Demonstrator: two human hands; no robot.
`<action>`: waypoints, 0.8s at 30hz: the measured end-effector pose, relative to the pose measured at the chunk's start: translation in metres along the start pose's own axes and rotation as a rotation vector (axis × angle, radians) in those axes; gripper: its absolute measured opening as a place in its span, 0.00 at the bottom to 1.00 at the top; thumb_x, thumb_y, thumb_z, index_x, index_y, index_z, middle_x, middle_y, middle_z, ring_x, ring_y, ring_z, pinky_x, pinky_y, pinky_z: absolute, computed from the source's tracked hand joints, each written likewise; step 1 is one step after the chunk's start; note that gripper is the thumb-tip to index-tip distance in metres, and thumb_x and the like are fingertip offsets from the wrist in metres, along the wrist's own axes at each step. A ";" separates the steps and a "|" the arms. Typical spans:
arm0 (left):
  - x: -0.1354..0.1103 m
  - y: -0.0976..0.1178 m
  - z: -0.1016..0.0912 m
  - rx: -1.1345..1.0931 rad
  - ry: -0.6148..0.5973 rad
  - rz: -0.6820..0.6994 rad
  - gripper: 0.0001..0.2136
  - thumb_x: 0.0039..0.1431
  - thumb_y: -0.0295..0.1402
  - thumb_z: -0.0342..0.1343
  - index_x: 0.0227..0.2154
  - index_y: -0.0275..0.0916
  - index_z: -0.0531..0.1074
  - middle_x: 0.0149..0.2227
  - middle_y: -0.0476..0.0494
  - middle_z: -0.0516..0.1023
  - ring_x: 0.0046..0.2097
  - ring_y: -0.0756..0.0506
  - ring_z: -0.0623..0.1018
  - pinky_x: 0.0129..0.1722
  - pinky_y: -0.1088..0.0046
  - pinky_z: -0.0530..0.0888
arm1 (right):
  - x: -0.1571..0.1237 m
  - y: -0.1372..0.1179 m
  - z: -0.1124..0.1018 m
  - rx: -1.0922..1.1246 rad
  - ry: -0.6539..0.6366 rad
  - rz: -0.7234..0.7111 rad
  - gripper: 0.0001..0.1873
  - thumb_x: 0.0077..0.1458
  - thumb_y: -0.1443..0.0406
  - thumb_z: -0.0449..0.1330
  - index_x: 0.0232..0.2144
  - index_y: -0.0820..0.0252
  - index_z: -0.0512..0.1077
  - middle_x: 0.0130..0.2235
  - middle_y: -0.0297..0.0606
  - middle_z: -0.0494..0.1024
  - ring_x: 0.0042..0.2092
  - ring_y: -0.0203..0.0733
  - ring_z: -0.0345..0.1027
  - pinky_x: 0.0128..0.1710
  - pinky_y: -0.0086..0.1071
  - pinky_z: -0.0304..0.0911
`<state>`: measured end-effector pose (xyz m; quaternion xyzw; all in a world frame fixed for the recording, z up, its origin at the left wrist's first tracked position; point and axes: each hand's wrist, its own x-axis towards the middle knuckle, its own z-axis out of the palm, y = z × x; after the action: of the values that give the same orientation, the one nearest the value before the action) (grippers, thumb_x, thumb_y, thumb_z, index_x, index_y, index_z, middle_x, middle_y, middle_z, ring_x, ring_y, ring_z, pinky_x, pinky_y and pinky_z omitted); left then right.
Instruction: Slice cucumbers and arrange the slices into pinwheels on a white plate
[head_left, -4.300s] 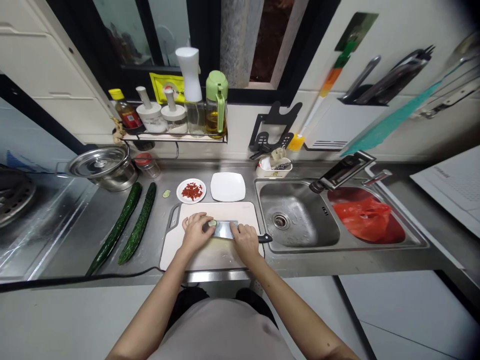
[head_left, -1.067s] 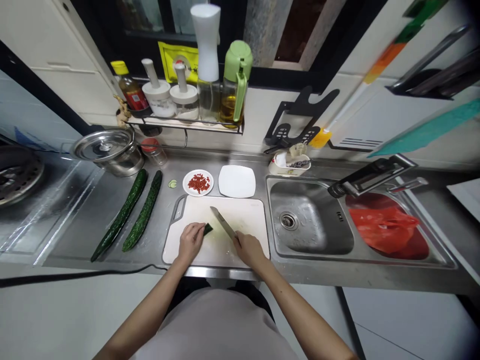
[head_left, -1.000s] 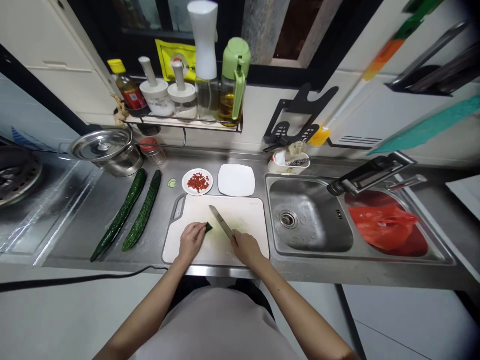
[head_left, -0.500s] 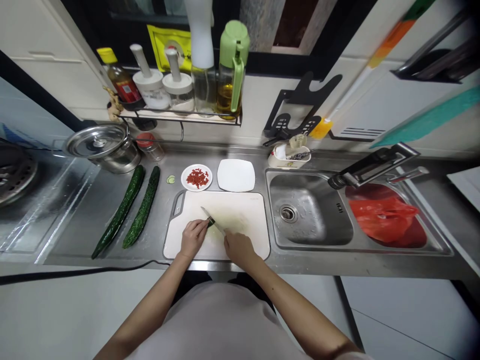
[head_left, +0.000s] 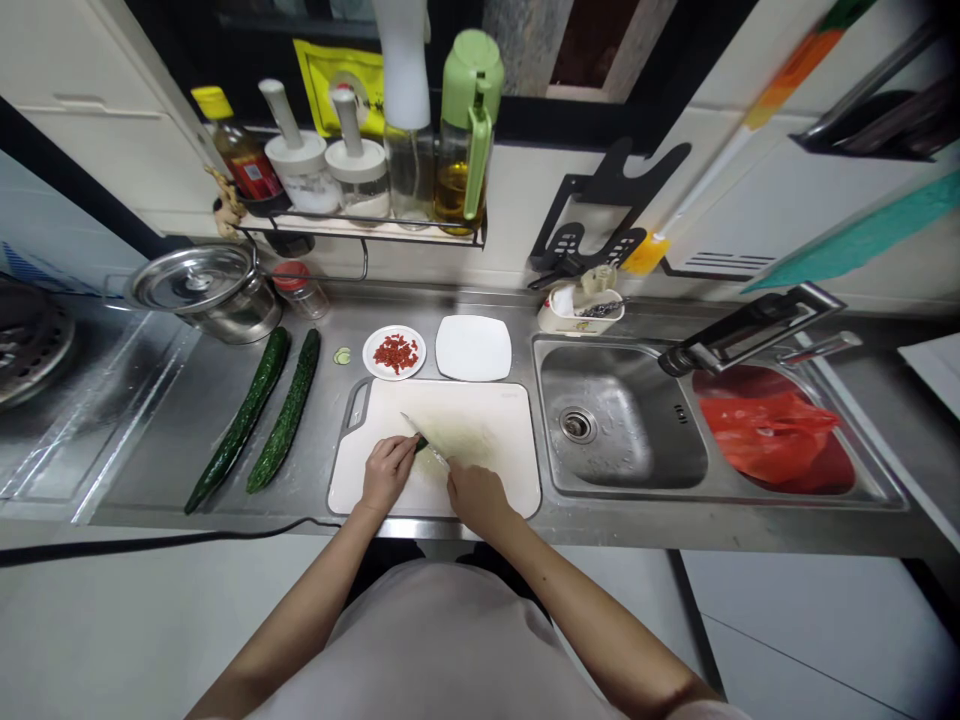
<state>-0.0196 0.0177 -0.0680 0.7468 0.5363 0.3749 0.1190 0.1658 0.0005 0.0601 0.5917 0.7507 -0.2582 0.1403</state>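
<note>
A white cutting board [head_left: 480,420] lies on the steel counter in front of me. My left hand [head_left: 387,472] is curled over a small dark green cucumber piece [head_left: 421,443] on the board's near left part. My right hand [head_left: 474,492] grips the handle of a knife [head_left: 424,443], whose blade runs up-left and rests against the cucumber piece beside my left fingers. Pale green cucumber residue marks the board's middle.
Two whole cucumbers [head_left: 285,412] lie left of the board, a cucumber slice [head_left: 342,355] beyond them. A small plate of red chopped chili [head_left: 394,352] and an empty white plate [head_left: 474,347] sit behind the board. A sink [head_left: 615,430] is right, a lidded pot [head_left: 202,290] far left.
Earlier my hands pressed the flat knife blade on the board. Since then the knife turned edge-down and slid left to meet the cucumber piece under my left hand; the camera dipped closer.
</note>
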 end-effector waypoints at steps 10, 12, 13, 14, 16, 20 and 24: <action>0.001 0.004 -0.002 -0.019 0.000 0.008 0.10 0.62 0.32 0.53 0.44 0.43 0.75 0.40 0.43 0.78 0.41 0.46 0.76 0.44 0.67 0.74 | 0.002 0.001 0.011 -0.063 0.015 -0.011 0.15 0.63 0.69 0.44 0.48 0.62 0.65 0.37 0.49 0.78 0.40 0.48 0.74 0.35 0.34 0.65; 0.001 0.003 -0.001 -0.009 -0.002 0.015 0.10 0.62 0.32 0.52 0.43 0.43 0.75 0.40 0.43 0.78 0.41 0.46 0.76 0.43 0.67 0.74 | 0.003 0.000 0.013 -0.069 0.011 -0.014 0.14 0.62 0.70 0.45 0.47 0.62 0.65 0.37 0.49 0.78 0.40 0.48 0.75 0.36 0.34 0.65; 0.001 0.003 -0.001 -0.003 0.000 0.020 0.09 0.62 0.33 0.52 0.42 0.43 0.76 0.40 0.43 0.78 0.41 0.46 0.76 0.43 0.67 0.74 | 0.003 0.000 0.013 -0.070 0.010 -0.016 0.14 0.61 0.70 0.45 0.46 0.62 0.65 0.37 0.48 0.78 0.40 0.47 0.75 0.36 0.34 0.65; 0.001 0.003 -0.001 0.002 0.005 0.024 0.09 0.62 0.33 0.52 0.42 0.42 0.76 0.39 0.43 0.78 0.41 0.46 0.76 0.43 0.67 0.74 | 0.003 -0.001 0.013 -0.074 0.014 -0.019 0.13 0.61 0.70 0.46 0.46 0.62 0.65 0.37 0.48 0.78 0.40 0.47 0.75 0.36 0.34 0.65; 0.001 0.003 -0.001 0.010 0.011 0.034 0.09 0.62 0.32 0.52 0.40 0.42 0.76 0.39 0.43 0.78 0.40 0.47 0.76 0.42 0.68 0.74 | 0.004 -0.003 0.012 -0.088 0.013 -0.023 0.13 0.61 0.71 0.46 0.45 0.63 0.65 0.36 0.48 0.78 0.41 0.47 0.75 0.36 0.33 0.66; 0.002 0.003 -0.001 0.018 0.005 0.042 0.08 0.62 0.32 0.52 0.39 0.41 0.76 0.39 0.42 0.78 0.40 0.47 0.76 0.43 0.67 0.73 | 0.006 -0.006 0.008 -0.100 -0.023 -0.026 0.14 0.60 0.73 0.45 0.45 0.63 0.65 0.37 0.49 0.78 0.41 0.47 0.75 0.36 0.34 0.67; 0.002 0.003 -0.002 0.013 -0.013 0.027 0.09 0.63 0.33 0.51 0.38 0.41 0.76 0.39 0.42 0.78 0.41 0.46 0.76 0.43 0.66 0.73 | 0.008 -0.005 0.006 -0.070 -0.015 -0.051 0.15 0.60 0.74 0.44 0.45 0.64 0.66 0.36 0.50 0.78 0.40 0.48 0.75 0.35 0.35 0.67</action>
<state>-0.0186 0.0177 -0.0637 0.7572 0.5276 0.3682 0.1126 0.1583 0.0026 0.0525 0.5649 0.7732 -0.2396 0.1601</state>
